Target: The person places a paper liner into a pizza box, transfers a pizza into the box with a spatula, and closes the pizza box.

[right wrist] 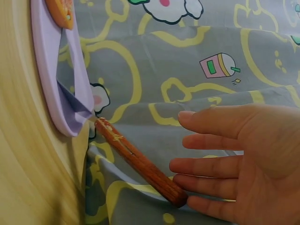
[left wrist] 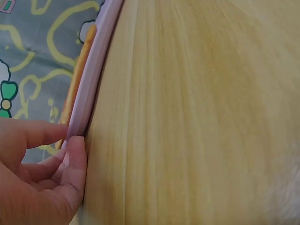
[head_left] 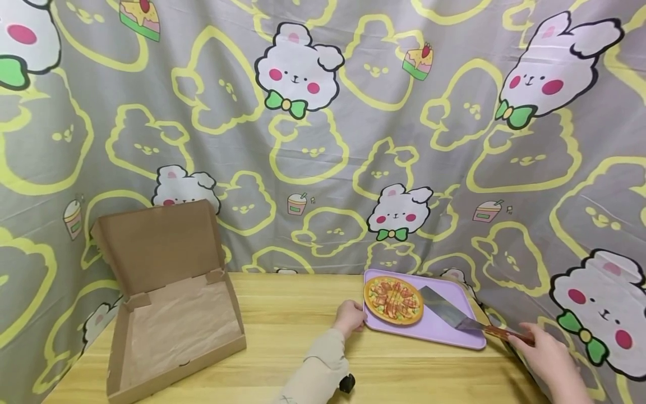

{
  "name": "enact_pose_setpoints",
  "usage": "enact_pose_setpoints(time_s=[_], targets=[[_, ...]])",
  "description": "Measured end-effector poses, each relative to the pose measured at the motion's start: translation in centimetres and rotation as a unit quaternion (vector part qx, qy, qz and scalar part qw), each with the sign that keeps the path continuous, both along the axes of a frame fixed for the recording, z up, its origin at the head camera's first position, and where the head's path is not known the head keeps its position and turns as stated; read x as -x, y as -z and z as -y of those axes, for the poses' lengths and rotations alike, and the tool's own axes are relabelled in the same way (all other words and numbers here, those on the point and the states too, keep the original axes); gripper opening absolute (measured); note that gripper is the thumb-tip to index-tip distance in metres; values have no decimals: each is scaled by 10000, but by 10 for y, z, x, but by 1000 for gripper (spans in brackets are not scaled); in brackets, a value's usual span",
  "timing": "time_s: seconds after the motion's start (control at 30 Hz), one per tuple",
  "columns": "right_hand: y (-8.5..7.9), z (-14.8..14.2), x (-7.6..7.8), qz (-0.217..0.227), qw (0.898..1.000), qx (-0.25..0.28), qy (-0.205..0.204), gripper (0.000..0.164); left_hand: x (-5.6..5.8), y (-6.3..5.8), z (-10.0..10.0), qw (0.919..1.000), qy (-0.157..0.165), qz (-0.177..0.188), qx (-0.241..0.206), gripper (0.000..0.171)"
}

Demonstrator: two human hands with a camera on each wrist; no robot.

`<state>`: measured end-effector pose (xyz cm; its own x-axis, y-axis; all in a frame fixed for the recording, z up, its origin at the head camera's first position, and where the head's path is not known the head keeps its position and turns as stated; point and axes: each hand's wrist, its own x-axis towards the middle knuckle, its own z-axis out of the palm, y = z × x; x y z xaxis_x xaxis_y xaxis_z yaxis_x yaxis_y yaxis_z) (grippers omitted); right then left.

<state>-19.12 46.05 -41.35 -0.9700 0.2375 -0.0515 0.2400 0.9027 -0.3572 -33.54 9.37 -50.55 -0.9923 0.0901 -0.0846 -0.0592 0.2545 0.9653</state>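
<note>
A round toy-looking pizza [head_left: 393, 301] with an orange crust lies on the left part of a lilac tray [head_left: 426, 333]. My left hand [head_left: 350, 317] is at the tray's near left corner; in the left wrist view its thumb and fingers pinch the tray's rim [left wrist: 89, 89]. Right of the pizza, a spatula [head_left: 445, 310] rests its wide metal blade on the tray, and its wooden handle [right wrist: 138, 159] sticks out past the right edge. Beside the handle's end is my right hand [right wrist: 225, 161], fingers extended and not wrapped around it.
An open cardboard pizza box [head_left: 181, 362] stands on the left of the wooden table [head_left: 282, 331], lid raised, with brown paper [head_left: 184, 322] lining it. A patterned curtain [head_left: 313, 168] hangs behind and at both sides. A small black object [head_left: 347, 383] shows by the left sleeve.
</note>
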Motion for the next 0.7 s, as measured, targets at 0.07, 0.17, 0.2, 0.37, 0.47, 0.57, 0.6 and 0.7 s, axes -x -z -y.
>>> enact_pose_setpoints(time_s=[0.07,0.17,0.2,0.37,0.47,0.57,0.6,0.7], targets=[[2,0,1,-34,10000,-68,17,79,0,1,0,10000,-38,-9,36,12],[4,0,2,-103,9996,-237,83,71,-1,1,0,9999,-104,-22,92,10],[5,0,3,-102,9995,-281,119,70,-1,2,0,9999,-109,-30,106,10],[9,1,5,-125,9984,-491,266,64,-2,1,1,9999,-63,-26,101,9],[13,1,6,-164,9978,-577,291,62,-2,0,2,10000,-33,-1,87,9],[18,2,8,-221,9974,-611,325,59,-2,1,2,9999,-37,-24,118,9],[20,3,9,-237,9972,-613,350,58,-2,1,2,9999,-43,-4,106,9],[24,4,11,-169,9972,-584,427,55,-2,2,3,9999,-39,-61,135,10]])
